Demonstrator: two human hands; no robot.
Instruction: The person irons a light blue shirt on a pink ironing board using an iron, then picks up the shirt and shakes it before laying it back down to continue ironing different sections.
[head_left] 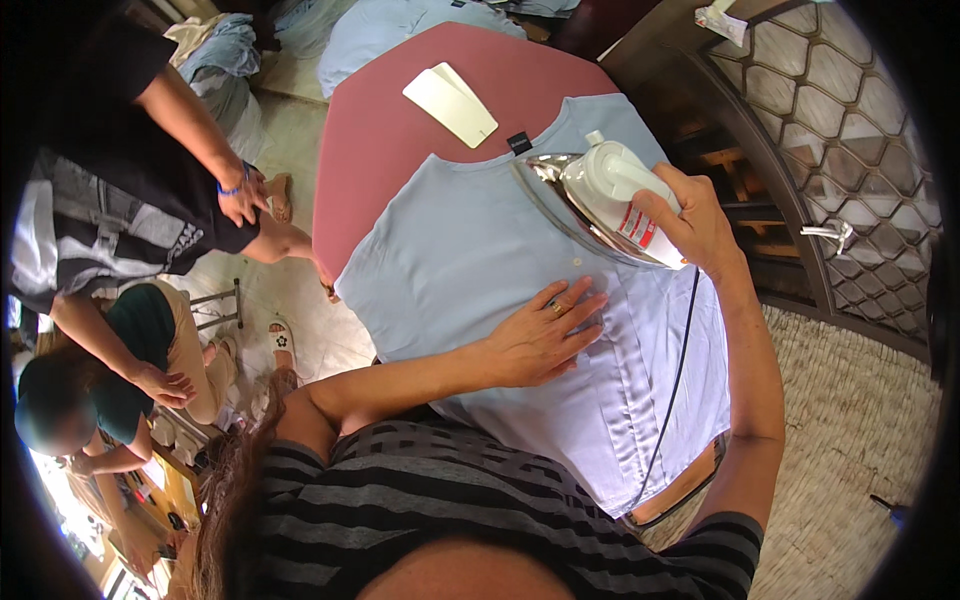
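A light blue sleeveless garment (440, 245) lies spread over a dark pink ironing board (365, 140), with a small dark label at its neckline and pleats running down its right part. My right hand (695, 215) is closed round the handle of a white steam iron (610, 185). The iron is tilted, its shiny soleplate showing along the left side; whether it touches the cloth I cannot tell. Flat on the garment, left of the pleats, rests my left hand (545, 335), fingers stretched out and a ring on one of them. The black cord (677, 370) trails from the iron down across the garment.
Two pale card-like pieces (450, 103) lie on the board's far part. A dark lattice gate (830, 130) stands at the right. One person (140, 200) stands at the left, and another (130, 360) sits lower down. Blue garments (400, 40) are piled beyond the board.
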